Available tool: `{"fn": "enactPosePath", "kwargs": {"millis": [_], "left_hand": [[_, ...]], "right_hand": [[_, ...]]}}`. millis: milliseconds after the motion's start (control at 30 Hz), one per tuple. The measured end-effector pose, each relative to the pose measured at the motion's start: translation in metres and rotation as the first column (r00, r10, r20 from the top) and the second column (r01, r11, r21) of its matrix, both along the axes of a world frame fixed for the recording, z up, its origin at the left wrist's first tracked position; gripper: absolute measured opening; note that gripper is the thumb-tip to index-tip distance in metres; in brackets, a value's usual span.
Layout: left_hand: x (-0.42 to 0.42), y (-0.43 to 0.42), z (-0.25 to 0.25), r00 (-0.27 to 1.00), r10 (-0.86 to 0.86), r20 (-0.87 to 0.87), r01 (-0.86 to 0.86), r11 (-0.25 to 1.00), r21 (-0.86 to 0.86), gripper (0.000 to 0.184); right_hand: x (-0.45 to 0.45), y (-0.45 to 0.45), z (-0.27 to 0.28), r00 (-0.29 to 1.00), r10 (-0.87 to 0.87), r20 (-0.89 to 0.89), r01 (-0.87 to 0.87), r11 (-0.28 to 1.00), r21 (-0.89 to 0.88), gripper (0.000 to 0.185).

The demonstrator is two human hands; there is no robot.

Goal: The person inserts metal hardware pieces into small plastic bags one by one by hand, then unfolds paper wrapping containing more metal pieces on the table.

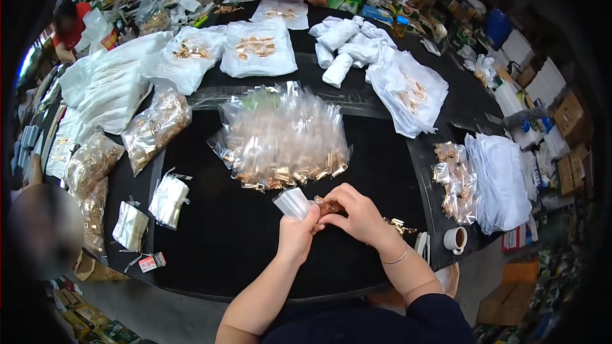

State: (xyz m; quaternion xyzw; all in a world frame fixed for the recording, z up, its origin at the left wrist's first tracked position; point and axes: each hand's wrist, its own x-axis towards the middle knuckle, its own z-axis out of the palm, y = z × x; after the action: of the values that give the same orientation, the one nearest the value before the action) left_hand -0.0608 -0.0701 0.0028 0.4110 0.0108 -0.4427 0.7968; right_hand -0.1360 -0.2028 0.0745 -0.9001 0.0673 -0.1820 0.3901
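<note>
Clear plastic bags (291, 204), stacked and tilted, projected from the fingers above the near part of a black table (220, 242), the broadest surface shown. Just beyond the hands lay a heap of filled packets (280, 134), loosely piled; a forward knock from the knuckles might have set its nearest packets sliding. The left hand (294, 237) grasped the bags, thumb pressed across them — too slack a hold would have let the slick film fan apart. The right hand (357, 216) was closed, fingertips drawn together beside the left thumb. A white cup (455, 240) of dark liquid stood near the table's right edge; an outward swing of the right forearm was judged the likeliest cause of a spill. Smallest were the gold-brown pieces (326, 205) pinched by the right fingertips — whether inside a bag could not be told, and a poorly aligned mouth could have let them drop — and the loose gold pieces (400, 225) by the right wrist, near enough to be swept aside.
</note>
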Motion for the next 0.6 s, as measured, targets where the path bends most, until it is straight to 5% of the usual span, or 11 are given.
{"fn": "enactPosePath", "kwargs": {"millis": [167, 267, 433, 600], "left_hand": [[-0.002, -0.001, 0.006, 0.99, -0.003, 0.142, 0.003, 1.0, 0.005, 0.014], [-0.002, 0.0, 0.007, 0.995, -0.001, 0.096, 0.008, 0.997, -0.072, 0.015], [0.001, 0.0, 0.011, 0.999, -0.037, 0.022, 0.04, 0.99, -0.135, 0.017], [0.001, 0.001, 0.015, 0.998, -0.063, 0.017, 0.065, 0.986, -0.151, 0.019]], "right_hand": [[-0.005, -0.004, -0.007, 0.999, -0.049, 0.007, 0.048, 0.997, 0.062, 0.015], [-0.007, -0.004, -0.004, 0.996, -0.029, 0.079, 0.007, 0.965, 0.264, 0.013], [-0.01, -0.001, -0.014, 0.986, -0.076, 0.146, 0.032, 0.959, 0.282, 0.012], [-0.011, -0.002, -0.01, 0.988, -0.063, 0.144, 0.046, 0.992, 0.12, 0.01]]}}
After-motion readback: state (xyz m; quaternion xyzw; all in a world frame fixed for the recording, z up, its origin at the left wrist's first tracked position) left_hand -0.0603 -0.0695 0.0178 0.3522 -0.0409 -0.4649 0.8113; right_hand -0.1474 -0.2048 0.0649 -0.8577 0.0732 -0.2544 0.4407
